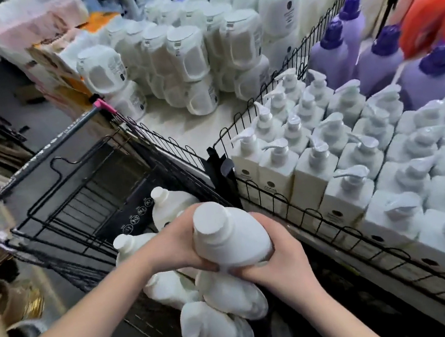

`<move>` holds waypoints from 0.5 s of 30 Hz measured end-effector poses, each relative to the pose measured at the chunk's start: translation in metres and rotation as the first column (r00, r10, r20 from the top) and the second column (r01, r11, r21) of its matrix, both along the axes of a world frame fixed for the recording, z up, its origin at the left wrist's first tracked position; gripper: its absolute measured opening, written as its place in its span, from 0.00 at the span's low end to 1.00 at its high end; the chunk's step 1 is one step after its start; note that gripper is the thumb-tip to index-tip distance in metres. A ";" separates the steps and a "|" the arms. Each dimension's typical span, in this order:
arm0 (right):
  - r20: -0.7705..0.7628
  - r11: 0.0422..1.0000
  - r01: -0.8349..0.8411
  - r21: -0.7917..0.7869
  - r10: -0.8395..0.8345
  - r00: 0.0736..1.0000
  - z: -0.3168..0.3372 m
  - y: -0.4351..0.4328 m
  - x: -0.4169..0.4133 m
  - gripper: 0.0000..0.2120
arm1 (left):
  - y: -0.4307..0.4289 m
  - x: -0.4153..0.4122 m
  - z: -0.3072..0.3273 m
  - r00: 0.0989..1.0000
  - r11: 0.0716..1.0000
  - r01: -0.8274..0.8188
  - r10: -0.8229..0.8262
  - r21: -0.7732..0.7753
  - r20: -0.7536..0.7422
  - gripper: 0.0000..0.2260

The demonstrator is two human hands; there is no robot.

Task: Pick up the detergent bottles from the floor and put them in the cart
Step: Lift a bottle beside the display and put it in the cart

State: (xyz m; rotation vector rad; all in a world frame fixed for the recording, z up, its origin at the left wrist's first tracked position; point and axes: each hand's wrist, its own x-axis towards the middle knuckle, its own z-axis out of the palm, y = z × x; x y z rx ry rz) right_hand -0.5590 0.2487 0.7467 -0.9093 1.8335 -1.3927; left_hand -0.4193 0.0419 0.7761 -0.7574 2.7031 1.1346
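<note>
A white detergent bottle (231, 236) with a white cap is held upright above the black wire cart (61, 207). My left hand (178, 242) grips its left side and my right hand (275, 254) grips its lower right side. Beneath it several more white detergent bottles (225, 294) lie in the cart, piled against each other. One bottle (168, 203) stands further in, near the cart's far wall. The floor under the cart's right edge is dark and mostly hidden.
A display shelf with wire edging (274, 192) runs along the cart's right side, packed with white pump bottles (312, 157). Purple bottles (370, 60) stand behind them. Stacked white jugs (188, 60) fill the shelf ahead. Boxes and baskets (16, 300) crowd the left.
</note>
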 end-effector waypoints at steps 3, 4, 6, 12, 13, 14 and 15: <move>0.034 0.997 0.073 0.026 -0.074 0.997 -0.014 -0.013 0.003 0.41 | -0.019 -0.021 -0.016 0.992 0.992 0.122 -0.122 0.037 0.004 0.44; 0.043 0.995 0.088 0.041 -0.090 0.995 -0.021 -0.016 0.005 0.41 | -0.020 -0.030 -0.021 0.988 0.988 0.152 -0.152 0.023 0.005 0.38; 0.061 0.991 0.115 0.070 -0.120 0.991 -0.041 -0.021 0.009 0.39 | -0.022 -0.043 -0.035 0.982 0.982 0.187 -0.187 -0.008 0.004 0.27; 0.036 0.967 0.167 0.194 -0.178 0.983 -0.090 -0.038 0.008 0.42 | -0.043 -0.056 -0.106 0.966 0.965 0.257 -0.258 0.059 0.008 0.25; 0.038 0.964 0.158 0.213 -0.169 0.985 -0.096 -0.040 0.008 0.42 | -0.044 -0.058 -0.117 0.964 0.963 0.265 -0.266 0.049 0.013 0.26; 0.039 0.959 0.152 0.239 -0.166 0.985 -0.103 -0.041 0.007 0.41 | -0.044 -0.060 -0.128 0.961 0.961 0.273 -0.274 0.047 0.023 0.26; 0.036 0.955 0.149 0.257 -0.163 0.986 -0.111 -0.042 0.007 0.38 | -0.045 -0.060 -0.140 0.960 0.960 0.275 -0.277 0.053 0.032 0.26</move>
